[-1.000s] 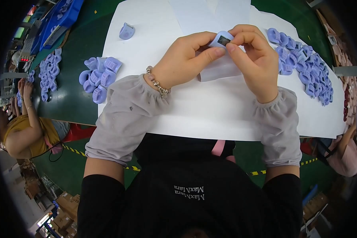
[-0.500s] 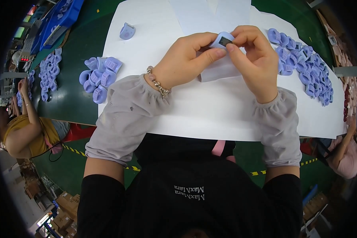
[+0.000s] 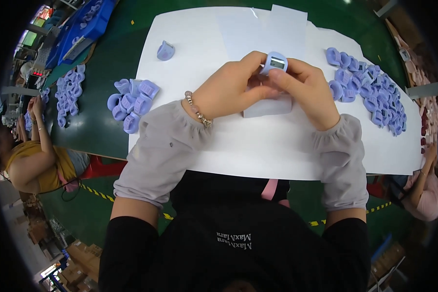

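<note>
Above the white sheet on the green surface, the left hand and right hand are both pinching one small lilac device with closed fingers. Lilac pieces are lying heaped at the left and at the right.

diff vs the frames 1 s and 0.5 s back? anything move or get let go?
Almost nothing. Both hands, left hand and right hand, keep pinching the same small lilac gadget over the white sheet; the fingers only shifted slightly on it. Nothing was picked up or let go. The lilac pile at left, the pile at right and the lone piece stayed put.
</note>
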Demonstrator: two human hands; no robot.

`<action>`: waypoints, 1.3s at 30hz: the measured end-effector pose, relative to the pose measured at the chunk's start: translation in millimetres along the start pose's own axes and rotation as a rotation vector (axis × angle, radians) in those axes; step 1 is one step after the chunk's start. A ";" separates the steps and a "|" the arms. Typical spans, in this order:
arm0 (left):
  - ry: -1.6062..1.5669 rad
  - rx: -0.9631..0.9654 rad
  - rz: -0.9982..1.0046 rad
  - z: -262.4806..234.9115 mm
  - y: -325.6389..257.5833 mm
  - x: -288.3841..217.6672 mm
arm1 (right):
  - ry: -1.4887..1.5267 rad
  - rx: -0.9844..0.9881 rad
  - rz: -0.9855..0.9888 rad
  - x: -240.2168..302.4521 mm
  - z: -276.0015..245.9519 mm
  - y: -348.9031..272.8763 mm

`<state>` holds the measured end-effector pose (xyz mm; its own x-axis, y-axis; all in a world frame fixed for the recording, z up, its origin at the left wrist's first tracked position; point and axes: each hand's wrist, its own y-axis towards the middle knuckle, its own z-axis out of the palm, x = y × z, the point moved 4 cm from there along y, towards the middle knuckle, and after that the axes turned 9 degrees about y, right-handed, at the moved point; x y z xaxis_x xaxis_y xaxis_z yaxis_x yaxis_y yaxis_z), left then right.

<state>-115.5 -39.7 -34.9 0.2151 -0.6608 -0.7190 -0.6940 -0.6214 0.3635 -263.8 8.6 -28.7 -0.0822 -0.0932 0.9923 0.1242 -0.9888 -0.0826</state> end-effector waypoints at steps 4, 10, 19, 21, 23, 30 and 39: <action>-0.020 -0.109 -0.133 -29.3 3.5 12.3 | 0.464 -0.258 -0.321 1.6 -51.1 3.4; -0.444 -0.014 -0.173 -21.8 0.3 9.4 | 0.042 0.048 -0.172 -4.4 4.8 2.9; 0.757 -0.504 -0.422 -114.6 -17.3 48.7 | 1.012 -0.189 -0.566 12.7 -60.0 4.4; 1.014 -0.463 -0.590 -129.2 -28.0 63.5 | 1.095 -0.168 -0.567 10.6 -57.3 2.8; 0.929 -0.142 -0.819 -127.3 -34.0 79.0 | 0.836 0.036 -0.503 7.6 -42.9 5.4; 0.179 -0.322 -0.434 -86.2 -9.6 55.4 | -0.121 -0.054 -0.322 -3.8 -16.2 5.7; -0.574 0.053 -0.278 -3.3 -1.2 6.0 | -0.342 0.029 -0.484 1.7 -1.7 1.3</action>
<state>-111.1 -44.4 -37.7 0.0002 -0.1378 -0.9905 -0.7017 -0.7057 0.0981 -265.4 7.0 -27.2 0.1862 0.4149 0.8906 0.1791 -0.9056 0.3844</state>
